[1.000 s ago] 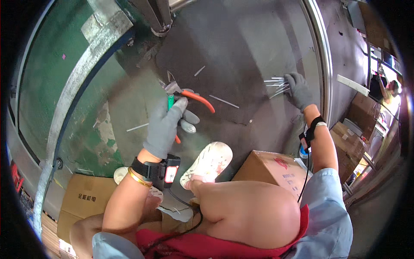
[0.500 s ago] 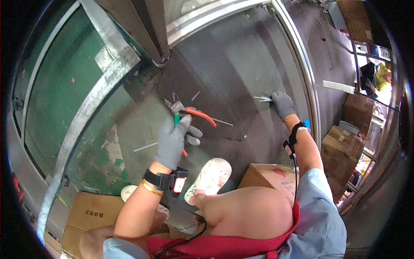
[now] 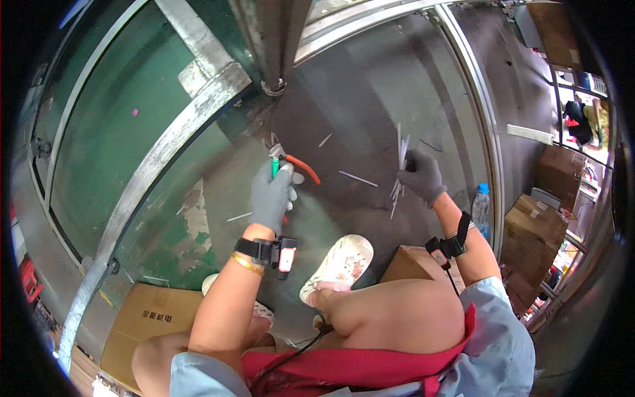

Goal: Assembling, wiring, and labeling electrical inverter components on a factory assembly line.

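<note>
My left hand (image 3: 270, 202), in a grey glove, is closed round a pair of pliers (image 3: 303, 165) with orange and green handles. Their metal jaws point away from me, and one orange handle sticks out to the right, away from the palm. In its own grey glove, my right hand (image 3: 422, 177) pinches a loose bundle of thin white strips (image 3: 402, 157), held roughly upright in view with its ends fanned. Between the hands, a single white strip (image 3: 358, 178) lies on the dark floor. Another short strip (image 3: 325, 140) rests farther off, and one (image 3: 239, 216) lies left of my left wrist.
A curved metal frame bar (image 3: 155, 149) crosses the left side, and a metal post (image 3: 274, 53) stands ahead. A water bottle (image 3: 481, 212) is beside my right forearm. Cardboard boxes stand at left (image 3: 155, 321) and right (image 3: 534, 228). My shoe (image 3: 340, 264) is below the hands.
My right hand has moved slightly nearer and left, and its strips have turned from sideways to upright and spread out. The pliers remain in my left hand. The whole view has shifted a little.
</note>
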`<control>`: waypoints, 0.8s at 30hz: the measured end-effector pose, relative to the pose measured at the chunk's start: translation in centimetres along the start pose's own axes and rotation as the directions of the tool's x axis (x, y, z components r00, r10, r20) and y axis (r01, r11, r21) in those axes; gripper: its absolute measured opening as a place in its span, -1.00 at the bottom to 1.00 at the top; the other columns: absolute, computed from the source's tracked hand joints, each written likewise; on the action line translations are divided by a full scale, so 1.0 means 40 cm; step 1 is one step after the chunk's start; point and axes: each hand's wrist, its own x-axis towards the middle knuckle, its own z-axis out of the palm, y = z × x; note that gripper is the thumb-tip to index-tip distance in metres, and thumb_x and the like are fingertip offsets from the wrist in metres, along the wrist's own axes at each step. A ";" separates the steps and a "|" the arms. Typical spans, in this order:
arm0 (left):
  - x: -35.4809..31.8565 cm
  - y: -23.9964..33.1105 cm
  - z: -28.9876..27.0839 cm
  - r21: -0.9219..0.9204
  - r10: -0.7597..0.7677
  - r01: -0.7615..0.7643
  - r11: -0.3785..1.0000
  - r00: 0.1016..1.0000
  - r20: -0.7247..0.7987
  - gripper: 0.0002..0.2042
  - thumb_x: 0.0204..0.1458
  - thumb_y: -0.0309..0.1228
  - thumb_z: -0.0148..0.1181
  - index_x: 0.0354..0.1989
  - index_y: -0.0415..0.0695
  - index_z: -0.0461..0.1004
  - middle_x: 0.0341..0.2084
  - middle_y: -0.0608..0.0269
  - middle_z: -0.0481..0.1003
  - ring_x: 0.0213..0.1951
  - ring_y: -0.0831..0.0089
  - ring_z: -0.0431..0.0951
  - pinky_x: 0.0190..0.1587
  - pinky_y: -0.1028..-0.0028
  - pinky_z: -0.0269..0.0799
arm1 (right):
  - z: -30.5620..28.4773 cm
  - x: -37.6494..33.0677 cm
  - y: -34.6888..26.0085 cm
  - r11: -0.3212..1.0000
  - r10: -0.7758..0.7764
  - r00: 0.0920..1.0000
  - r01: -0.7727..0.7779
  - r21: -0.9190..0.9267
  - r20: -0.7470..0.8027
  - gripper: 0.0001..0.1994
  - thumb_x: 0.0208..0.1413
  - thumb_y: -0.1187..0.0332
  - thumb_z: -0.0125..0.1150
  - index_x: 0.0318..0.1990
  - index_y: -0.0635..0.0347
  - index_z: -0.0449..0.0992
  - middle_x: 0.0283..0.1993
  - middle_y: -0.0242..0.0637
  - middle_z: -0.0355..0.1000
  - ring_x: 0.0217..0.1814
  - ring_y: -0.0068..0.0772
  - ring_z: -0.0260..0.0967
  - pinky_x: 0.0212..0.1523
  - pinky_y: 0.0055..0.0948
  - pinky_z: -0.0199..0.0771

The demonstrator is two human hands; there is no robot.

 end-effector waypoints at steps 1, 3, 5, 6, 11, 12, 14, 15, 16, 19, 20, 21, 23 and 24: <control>0.007 -0.007 0.008 -0.009 -0.002 0.002 1.000 0.999 -0.043 -0.82 0.10 -0.30 0.04 -0.27 -0.14 0.41 -0.58 0.33 0.48 -0.75 0.69 0.27 -0.74 0.67 0.15 | 0.027 -0.007 -0.008 1.000 -0.009 0.999 0.009 -0.013 0.039 -0.72 -0.32 0.37 0.30 -0.40 0.28 0.41 -0.57 -0.32 0.28 -0.51 -0.58 0.20 -0.47 -0.48 0.28; -0.008 0.008 -0.007 -0.007 0.010 -0.010 1.000 0.997 -0.077 -0.84 0.08 -0.30 0.07 -0.29 -0.11 0.41 -0.60 0.33 0.48 -0.75 0.71 0.25 -0.75 0.66 0.11 | 0.055 -0.011 -0.032 1.000 -0.019 0.997 0.020 -0.009 0.070 -0.73 -0.31 0.39 0.29 -0.39 0.29 0.41 -0.56 -0.35 0.29 -0.49 -0.60 0.19 -0.45 -0.49 0.28; -0.006 0.000 -0.017 0.015 0.045 -0.045 0.999 0.999 -0.029 -0.86 0.07 -0.31 0.09 -0.32 -0.10 0.41 -0.63 0.34 0.47 -0.77 0.72 0.22 -0.76 0.66 0.07 | 0.078 -0.014 -0.048 0.996 0.073 0.982 -0.080 0.034 0.173 -0.73 -0.30 0.39 0.29 -0.39 0.29 0.41 -0.55 -0.32 0.29 -0.48 -0.60 0.19 -0.42 -0.49 0.30; -0.003 0.000 -0.019 0.017 0.048 -0.048 0.999 0.999 -0.019 -0.87 0.07 -0.31 0.09 -0.34 -0.10 0.40 -0.64 0.34 0.46 -0.77 0.72 0.20 -0.76 0.65 0.03 | 0.091 -0.014 -0.061 0.999 -0.015 0.991 0.020 -0.038 0.130 -0.72 -0.28 0.36 0.29 -0.38 0.28 0.40 -0.52 -0.21 0.35 -0.48 -0.39 0.31 -0.39 -0.42 0.34; 0.003 0.007 -0.005 -0.002 0.026 -0.026 1.000 0.999 -0.046 -0.85 0.06 -0.35 0.07 -0.37 -0.18 0.43 -0.64 0.30 0.49 -0.73 0.67 0.26 -0.68 0.58 0.13 | 0.158 -0.015 -0.077 0.921 -0.179 0.970 0.224 -0.317 0.166 -0.71 -0.25 0.43 0.26 -0.29 0.21 0.40 -0.39 -0.06 0.42 -0.42 -0.13 0.36 -0.35 -0.27 0.36; 0.001 0.007 -0.005 -0.002 0.003 -0.003 1.000 0.999 -0.049 -0.86 0.05 -0.36 0.06 -0.37 -0.19 0.43 -0.65 0.30 0.49 -0.72 0.67 0.26 -0.67 0.57 0.14 | 0.171 -0.016 -0.094 0.880 -0.151 0.972 0.214 -0.425 0.179 -0.70 -0.23 0.42 0.23 -0.25 0.18 0.39 -0.36 -0.05 0.43 -0.35 -0.07 0.39 -0.31 -0.21 0.38; -0.002 0.008 -0.002 -0.018 0.003 -0.004 1.000 0.999 -0.054 -0.86 0.05 -0.36 0.06 -0.36 -0.19 0.43 -0.65 0.30 0.49 -0.72 0.67 0.26 -0.67 0.57 0.14 | 0.185 -0.016 -0.106 0.825 -0.124 0.974 0.208 -0.525 0.190 -0.69 -0.21 0.42 0.21 -0.22 0.16 0.39 -0.33 -0.05 0.44 -0.28 -0.02 0.42 -0.27 -0.15 0.39; -0.004 0.010 -0.003 -0.032 0.005 -0.006 0.999 0.999 -0.054 -0.85 0.05 -0.36 0.06 -0.36 -0.19 0.43 -0.65 0.30 0.49 -0.72 0.67 0.26 -0.67 0.57 0.14 | 0.189 -0.012 -0.104 0.800 -0.097 0.968 0.213 -0.561 0.230 -0.67 -0.19 0.41 0.20 -0.19 0.16 0.35 -0.27 -0.06 0.43 -0.23 0.01 0.42 -0.23 -0.13 0.41; -0.001 0.003 -0.006 -0.032 0.004 -0.006 0.999 0.998 -0.056 -0.85 0.05 -0.36 0.06 -0.36 -0.19 0.43 -0.65 0.30 0.49 -0.72 0.67 0.26 -0.67 0.57 0.14 | 0.194 -0.009 -0.102 0.773 -0.068 0.961 0.220 -0.595 0.267 -0.66 -0.18 0.40 0.20 -0.17 0.16 0.32 -0.22 -0.06 0.42 -0.17 0.03 0.41 -0.18 -0.11 0.43; 0.011 -0.015 -0.007 -0.022 0.036 -0.037 0.999 0.999 -0.035 -0.88 0.07 -0.32 0.07 -0.35 -0.10 0.41 -0.62 0.32 0.47 -0.76 0.70 0.22 -0.76 0.62 0.05 | 0.222 -0.007 -0.079 0.691 -0.055 0.975 0.194 -0.696 0.217 -0.74 -0.09 0.42 0.13 -0.19 0.17 0.34 -0.26 -0.04 0.41 -0.19 0.00 0.43 -0.21 -0.10 0.44; 0.008 -0.010 -0.010 -0.010 0.025 -0.025 1.000 0.999 -0.043 -0.87 0.06 -0.32 0.07 -0.35 -0.11 0.41 -0.62 0.32 0.48 -0.75 0.70 0.23 -0.75 0.63 0.05 | 0.231 -0.010 -0.087 0.693 -0.052 0.973 0.196 -0.693 0.223 -0.74 -0.09 0.42 0.13 -0.19 0.17 0.34 -0.26 -0.04 0.41 -0.19 0.00 0.43 -0.21 -0.10 0.44; 0.006 -0.005 -0.013 0.002 0.013 -0.013 1.000 0.999 -0.051 -0.87 0.06 -0.32 0.07 -0.35 -0.11 0.42 -0.62 0.31 0.48 -0.75 0.70 0.23 -0.75 0.63 0.06 | 0.239 -0.013 -0.099 0.638 -0.052 0.976 0.195 -0.745 0.211 -0.79 -0.04 0.41 0.07 -0.20 0.17 0.34 -0.28 -0.04 0.40 -0.21 -0.01 0.44 -0.25 -0.11 0.45; 0.004 0.004 -0.009 0.000 0.008 -0.008 1.000 0.999 -0.052 -0.87 0.06 -0.32 0.07 -0.34 -0.11 0.42 -0.62 0.32 0.48 -0.75 0.70 0.23 -0.74 0.63 0.06 | 0.247 -0.016 -0.100 0.579 -0.051 0.978 0.194 -0.792 0.202 -0.82 0.01 0.41 0.02 -0.20 0.17 0.34 -0.30 -0.03 0.40 -0.24 -0.02 0.45 -0.29 -0.12 0.46; 0.004 0.010 -0.005 -0.005 0.008 -0.009 1.000 0.999 -0.051 -0.86 0.06 -0.32 0.07 -0.34 -0.11 0.43 -0.61 0.32 0.49 -0.75 0.70 0.23 -0.74 0.63 0.07 | 0.249 -0.015 -0.091 0.542 -0.073 0.981 0.192 -0.818 0.182 -0.84 0.04 0.40 -0.01 -0.21 0.18 0.35 -0.30 -0.03 0.39 -0.26 -0.03 0.46 -0.32 -0.13 0.47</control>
